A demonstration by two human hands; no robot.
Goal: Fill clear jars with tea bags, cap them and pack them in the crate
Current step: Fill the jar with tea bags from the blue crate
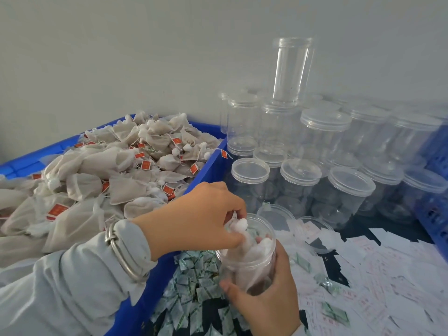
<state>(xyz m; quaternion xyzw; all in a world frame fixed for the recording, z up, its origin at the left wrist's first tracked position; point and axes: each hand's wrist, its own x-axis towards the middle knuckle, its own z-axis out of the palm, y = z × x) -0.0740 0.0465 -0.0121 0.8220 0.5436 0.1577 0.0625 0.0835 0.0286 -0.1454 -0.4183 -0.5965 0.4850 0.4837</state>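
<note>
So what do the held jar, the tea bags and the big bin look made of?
Jar: clear glossy plastic, probably; contents show through. Tea bags: off-white mesh fabric, matte, with strings and red tags. Bin: blue moulded plastic, smooth.

A clear open jar (247, 258) stands upright, part-filled with white tea bags (242, 241). More bags (97, 175), red-tagged, heap in the blue crate (206, 163). Capped empty jars (339, 190) stack behind.

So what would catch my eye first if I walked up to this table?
Probably the blue crate at left, heaped with tea bags bearing red tags. Next, the stacked empty clear jars at the back right. In front, the left hand pushes a tea bag into an open jar held by the right hand.
</note>
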